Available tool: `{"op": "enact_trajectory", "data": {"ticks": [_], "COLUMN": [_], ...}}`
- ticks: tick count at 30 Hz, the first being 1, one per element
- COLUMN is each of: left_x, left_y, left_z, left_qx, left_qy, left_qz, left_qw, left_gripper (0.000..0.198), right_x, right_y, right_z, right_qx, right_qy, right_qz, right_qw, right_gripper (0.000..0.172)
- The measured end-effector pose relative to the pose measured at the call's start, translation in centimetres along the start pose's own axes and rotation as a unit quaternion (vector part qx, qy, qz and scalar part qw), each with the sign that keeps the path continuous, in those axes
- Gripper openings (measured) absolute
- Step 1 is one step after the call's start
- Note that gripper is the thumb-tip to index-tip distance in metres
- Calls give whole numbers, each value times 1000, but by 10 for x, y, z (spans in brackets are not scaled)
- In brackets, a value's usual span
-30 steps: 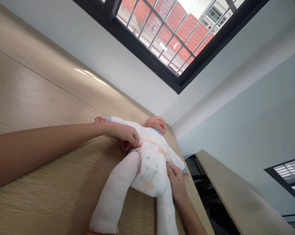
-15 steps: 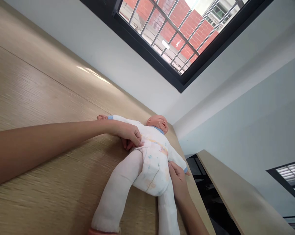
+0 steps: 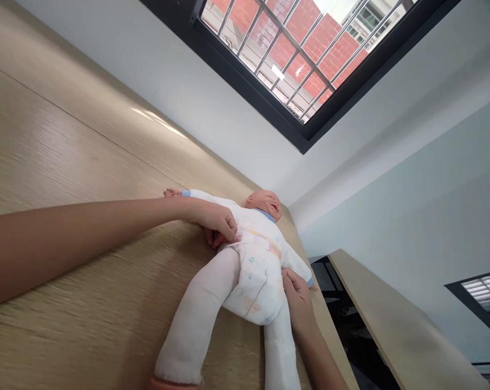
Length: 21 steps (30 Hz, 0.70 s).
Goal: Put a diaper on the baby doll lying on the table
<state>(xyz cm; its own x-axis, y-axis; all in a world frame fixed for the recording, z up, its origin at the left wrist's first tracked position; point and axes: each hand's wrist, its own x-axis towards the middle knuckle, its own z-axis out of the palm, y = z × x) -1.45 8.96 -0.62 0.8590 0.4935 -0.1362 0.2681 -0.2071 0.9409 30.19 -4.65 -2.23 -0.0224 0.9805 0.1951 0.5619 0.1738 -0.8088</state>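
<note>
A baby doll (image 3: 264, 205) lies on its back on the wooden table (image 3: 86, 157), legs pointing towards me, dressed in white with blue cuffs and collar. Around its hips sits a white printed diaper (image 3: 255, 287). My left hand (image 3: 219, 221) reaches across from the left, its fingers pinched on the diaper's edge at the waist. At the other side of the diaper, by the leg opening, my right hand (image 3: 296, 287) has its fingers closed on the edge. The fingertips of both hands are partly hidden.
A pale wall (image 3: 180, 108) with a dark-framed, barred window (image 3: 301, 59) rises behind the table. To the right, past a dark gap, stands another wooden table (image 3: 386, 319). A second window (image 3: 482, 295) is at the far right.
The view has shifted very slightly. Both hands keep their places on the diaper, and the doll lies as before.
</note>
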Motion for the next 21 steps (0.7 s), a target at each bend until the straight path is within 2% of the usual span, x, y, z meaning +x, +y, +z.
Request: {"op": "enact_trajectory", "data": {"ticks": [10, 17, 21], "left_x": [2, 4, 13], "left_y": [-2, -3, -23], "left_z": [0, 1, 1], "left_qx": [-7, -29, 34], "left_qy": [-4, 15, 47], "left_qz": [-1, -20, 23], "left_qw": [1000, 999, 998], "left_gripper": [47, 46, 44], "right_x": [-1, 1, 0], "right_y": [-5, -4, -6], "right_z": [1, 3, 4], "right_qx": [-13, 5, -11], "right_qy": [7, 12, 60], "right_qz": [-1, -24, -59], "right_qw": [1000, 1000, 996], "right_gripper": [58, 55, 55]}}
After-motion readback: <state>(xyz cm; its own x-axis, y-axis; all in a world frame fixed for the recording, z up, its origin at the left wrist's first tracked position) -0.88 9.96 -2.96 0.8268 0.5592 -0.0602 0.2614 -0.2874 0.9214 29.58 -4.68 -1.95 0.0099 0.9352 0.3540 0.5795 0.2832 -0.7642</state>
